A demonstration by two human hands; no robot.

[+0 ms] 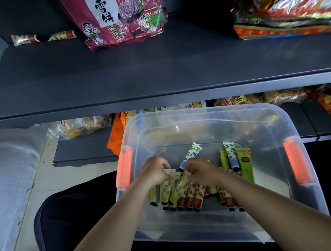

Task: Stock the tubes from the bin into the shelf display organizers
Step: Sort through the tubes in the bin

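Both hands, left hand (155,171) and right hand (200,171), pinch green tubes (170,191) at the bin's (209,113) six o'clock; gather them evenly, caps aligned, before lifting toward twelve.

Clear bin (209,126) with orange handles, green tubes (166,192) and brown tubes (197,195) lying inside

Dark shelf (157,71) – pink snack bag (118,17), two tubes (24,39), orange-red packs (289,8) on it

A dark grey shelf (156,67) spans the view, holding snack bags (118,17) (one pink, one red). Pale floor tiles (52,172) show at lower left, evenly lit.
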